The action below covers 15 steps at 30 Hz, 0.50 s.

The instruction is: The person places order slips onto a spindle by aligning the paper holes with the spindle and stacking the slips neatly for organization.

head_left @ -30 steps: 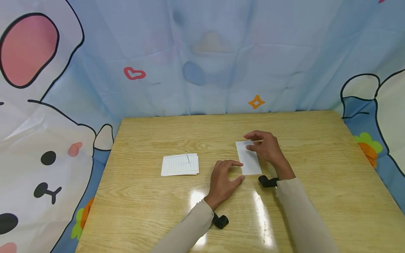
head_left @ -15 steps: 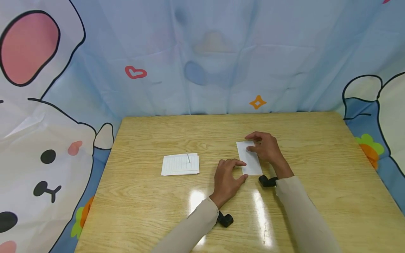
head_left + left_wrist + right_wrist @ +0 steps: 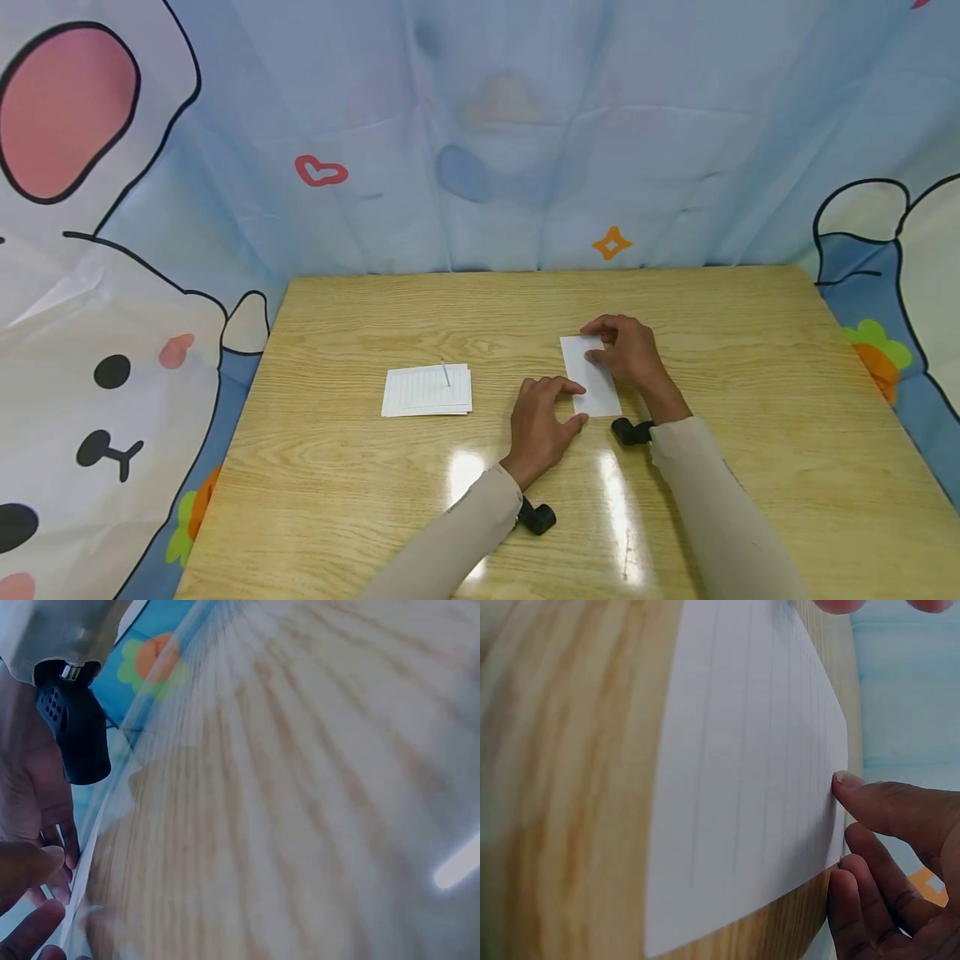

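Observation:
A sheet of lined paper (image 3: 597, 390) lies on the right half of the table, its long side running away from me. My left hand (image 3: 539, 431) is at its near left corner, with the index fingertip on the left edge and the thumb by the near edge. My right hand (image 3: 632, 356) grips the far end: in the right wrist view the thumb (image 3: 889, 802) lies on the paper (image 3: 735, 765) and the other fingers curl at the corner. The left wrist view catches the paper only as a thin white edge (image 3: 79, 889).
A small stack of lined paper (image 3: 420, 396) lies on the wooden table (image 3: 337, 492) to the left, a thin grey stick-like object (image 3: 447, 375) on top. Behind the table hangs a printed curtain (image 3: 517, 192). Each wrist carries a black camera (image 3: 537, 517).
My left hand has moved slightly right, closer to the near left corner of the paper. The right hand stays at the far end, its fingers shifted only a little.

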Motion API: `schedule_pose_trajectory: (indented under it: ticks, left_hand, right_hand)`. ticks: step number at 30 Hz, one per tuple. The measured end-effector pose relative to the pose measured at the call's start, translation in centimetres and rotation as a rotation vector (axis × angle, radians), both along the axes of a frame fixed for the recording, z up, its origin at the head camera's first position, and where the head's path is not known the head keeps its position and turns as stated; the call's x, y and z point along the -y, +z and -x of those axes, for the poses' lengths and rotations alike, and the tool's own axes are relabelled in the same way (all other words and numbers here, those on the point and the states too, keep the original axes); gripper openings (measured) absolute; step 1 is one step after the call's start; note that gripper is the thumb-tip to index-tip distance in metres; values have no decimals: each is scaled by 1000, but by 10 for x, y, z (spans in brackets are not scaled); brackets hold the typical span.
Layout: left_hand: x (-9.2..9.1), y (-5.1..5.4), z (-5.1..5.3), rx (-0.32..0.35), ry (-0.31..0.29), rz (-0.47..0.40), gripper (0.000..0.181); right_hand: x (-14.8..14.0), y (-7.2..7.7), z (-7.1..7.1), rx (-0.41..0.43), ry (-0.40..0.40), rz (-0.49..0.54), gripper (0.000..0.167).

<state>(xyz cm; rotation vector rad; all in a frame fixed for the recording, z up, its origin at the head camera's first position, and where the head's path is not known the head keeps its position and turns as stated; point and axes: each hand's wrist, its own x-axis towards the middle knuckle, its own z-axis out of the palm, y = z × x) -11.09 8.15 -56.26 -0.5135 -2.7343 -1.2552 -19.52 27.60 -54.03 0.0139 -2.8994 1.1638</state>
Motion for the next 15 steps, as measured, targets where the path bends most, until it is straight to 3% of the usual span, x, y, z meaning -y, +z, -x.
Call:
schedule_pose_trajectory:
  ticks: [15]
  left_hand:
    - [-5,0,10,37,14,97,34]
  right_hand:
    - [0,2,2,17,36,-3,35]
